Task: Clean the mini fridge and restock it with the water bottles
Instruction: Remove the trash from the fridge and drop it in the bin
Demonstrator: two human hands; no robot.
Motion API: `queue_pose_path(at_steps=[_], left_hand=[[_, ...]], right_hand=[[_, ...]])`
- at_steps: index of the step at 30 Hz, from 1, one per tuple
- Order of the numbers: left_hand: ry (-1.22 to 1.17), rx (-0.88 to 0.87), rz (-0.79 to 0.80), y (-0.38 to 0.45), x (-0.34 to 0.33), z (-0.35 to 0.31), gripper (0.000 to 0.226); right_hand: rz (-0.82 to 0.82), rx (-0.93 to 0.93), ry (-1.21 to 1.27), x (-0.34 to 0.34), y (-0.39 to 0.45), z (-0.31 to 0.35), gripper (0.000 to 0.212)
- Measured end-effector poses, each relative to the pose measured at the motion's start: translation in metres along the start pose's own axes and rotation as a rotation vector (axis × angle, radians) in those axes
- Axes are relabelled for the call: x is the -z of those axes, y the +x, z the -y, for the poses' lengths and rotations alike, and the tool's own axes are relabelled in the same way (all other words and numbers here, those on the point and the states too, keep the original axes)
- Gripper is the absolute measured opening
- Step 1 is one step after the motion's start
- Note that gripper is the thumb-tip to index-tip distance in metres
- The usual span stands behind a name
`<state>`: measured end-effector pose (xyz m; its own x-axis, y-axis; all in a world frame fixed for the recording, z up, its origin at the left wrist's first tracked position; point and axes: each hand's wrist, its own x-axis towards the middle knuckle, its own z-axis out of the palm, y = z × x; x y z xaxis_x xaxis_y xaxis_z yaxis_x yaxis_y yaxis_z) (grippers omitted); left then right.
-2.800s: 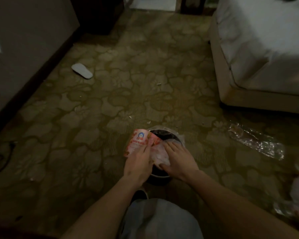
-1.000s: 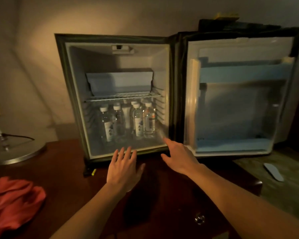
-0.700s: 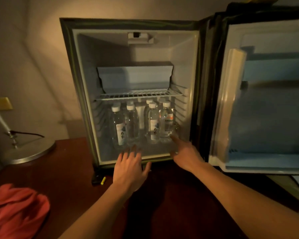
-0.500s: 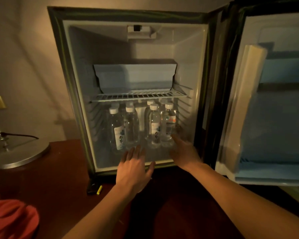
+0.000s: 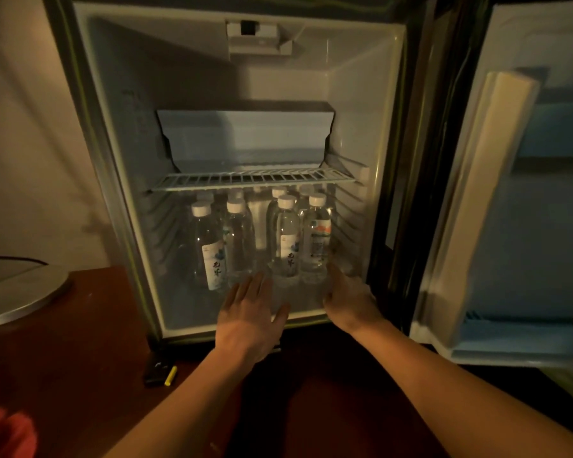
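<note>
At the mini fridge (image 5: 113,160) mouth, we reach in with both hands.
Left hand (image 5: 250,317) flat, fingers straight; right hand (image 5: 349,300) relaxed, holding nothing, just before the water bottles (image 5: 262,239) under its shelf (image 5: 252,178).

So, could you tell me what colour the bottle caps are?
White caps, in the head view.
</note>
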<state>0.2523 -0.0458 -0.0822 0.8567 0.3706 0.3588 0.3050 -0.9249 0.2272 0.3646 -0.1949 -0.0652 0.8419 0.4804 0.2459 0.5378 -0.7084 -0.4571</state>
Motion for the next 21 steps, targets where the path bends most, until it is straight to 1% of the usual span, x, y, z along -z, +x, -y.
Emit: queue_pose_path(at_steps=[2, 4, 7, 12, 17, 21], left_hand=[[0.01, -0.016, -0.013, -0.0026, 0.0014, -0.0017, 0.066], [0.02, -0.03, -0.03, -0.005, 0.0022, -0.0028, 0.064], [0.035, -0.035, -0.033, -0.0078, 0.0017, -0.003, 0.063], [0.039, -0.033, -0.011, -0.0081, -0.0023, -0.0007, 0.063], [0.031, -0.03, 0.01, -0.004, -0.0072, -0.0009, 0.063], [0.031, -0.02, 0.029, -0.006, -0.0065, -0.0031, 0.062]], right_hand=[[0.016, 0.015, -0.039, 0.0014, -0.0003, -0.0013, 0.04], [0.01, 0.013, -0.095, 0.003, 0.0009, -0.0011, 0.033], [-0.038, 0.021, -0.121, 0.0017, 0.002, 0.0001, 0.023], [-0.112, 0.041, -0.239, -0.0028, 0.0019, -0.0018, 0.022], [-0.087, 0.024, -0.323, 0.0008, 0.0061, -0.0009, 0.023], [-0.08, 0.026, -0.297, 0.0036, 0.0028, 0.0014, 0.022]])
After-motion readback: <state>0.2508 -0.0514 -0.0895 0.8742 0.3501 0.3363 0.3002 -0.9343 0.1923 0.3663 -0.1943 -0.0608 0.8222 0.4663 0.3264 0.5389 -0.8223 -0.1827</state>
